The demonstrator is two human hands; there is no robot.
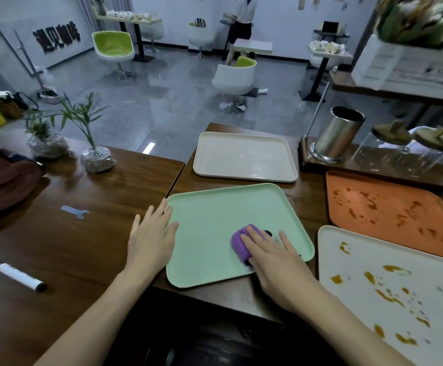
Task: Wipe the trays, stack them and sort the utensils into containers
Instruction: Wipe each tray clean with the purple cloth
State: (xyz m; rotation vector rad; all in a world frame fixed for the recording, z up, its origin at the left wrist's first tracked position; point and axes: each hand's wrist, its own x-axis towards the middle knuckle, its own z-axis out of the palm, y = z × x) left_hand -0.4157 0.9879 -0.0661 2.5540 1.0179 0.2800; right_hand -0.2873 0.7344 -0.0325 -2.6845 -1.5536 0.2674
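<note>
Wooden table (82, 247); cloth (238, 242) on smooth tray (215, 212).

- Left of the left hand (151, 241): wide run of bare table (88, 247). A marker (16, 274) lies near the front edge and a flat spanner (75, 212) farther back, well apart.
- Far left: heaped brown cloth (1, 178), with two plant jars (97, 159) behind it.
- Between the hands: open lane of green tray (209, 215); the purple cloth (240, 243) sits under the right hand (273, 260).
- Ahead: a strip of table, then the cream tray (244, 157), its surface bare.
- Right of the right hand: narrow gap, then the stained white tray (368, 257), with the orange tray (373, 207) just behind it.
- Ahead-right: a raised stand (318, 163) blocks low passes, carrying a steel cup (336, 136), glass jars (400, 157) and an upright rod (318, 109).
</note>
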